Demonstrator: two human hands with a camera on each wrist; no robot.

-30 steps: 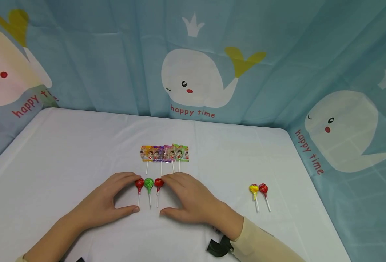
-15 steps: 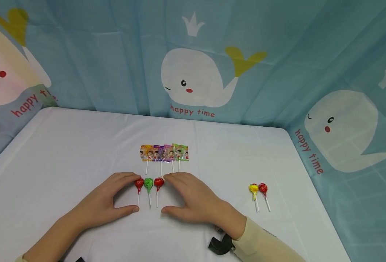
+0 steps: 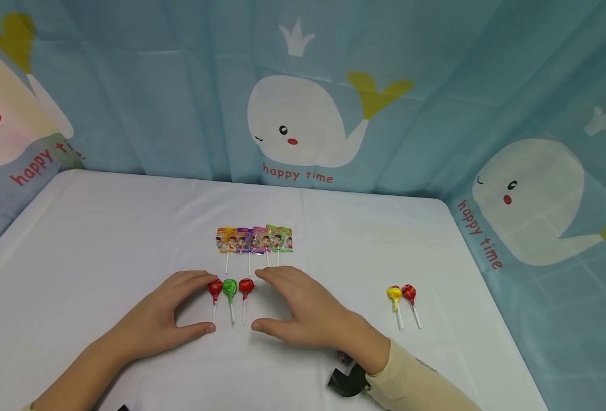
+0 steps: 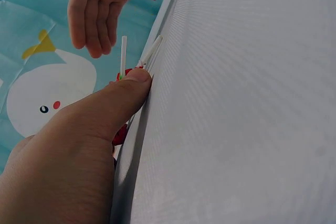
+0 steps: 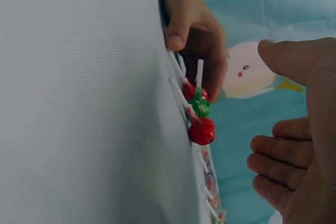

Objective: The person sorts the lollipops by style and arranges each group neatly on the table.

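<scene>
A left red lollipop (image 3: 215, 288), a green lollipop (image 3: 229, 288) and a right red lollipop (image 3: 246, 286) lie side by side on the white cloth, sticks toward me. My left hand (image 3: 166, 317) curves loosely beside the left red one, fingertips right at its candy head and thumb near the stick's end. To the right of the row is my right hand (image 3: 308, 311), thumb and fingers spread, with a gap to the right red lollipop. The right wrist view shows this hand's palm (image 5: 310, 182) bare, with nothing in it.
Behind the row lie several flat-wrapped lollipops (image 3: 253, 240), overlapping. A yellow lollipop (image 3: 394, 293) and another red lollipop (image 3: 409, 293) lie at the right. A black curved object (image 3: 348, 381) sits by the right sleeve. A blue whale-print curtain (image 3: 179, 103) borders the table.
My right hand has drawn slightly away to the right from the right red lollipop, its fingertips now apart from it. The left hand stays in place; the head view has shifted slightly.
</scene>
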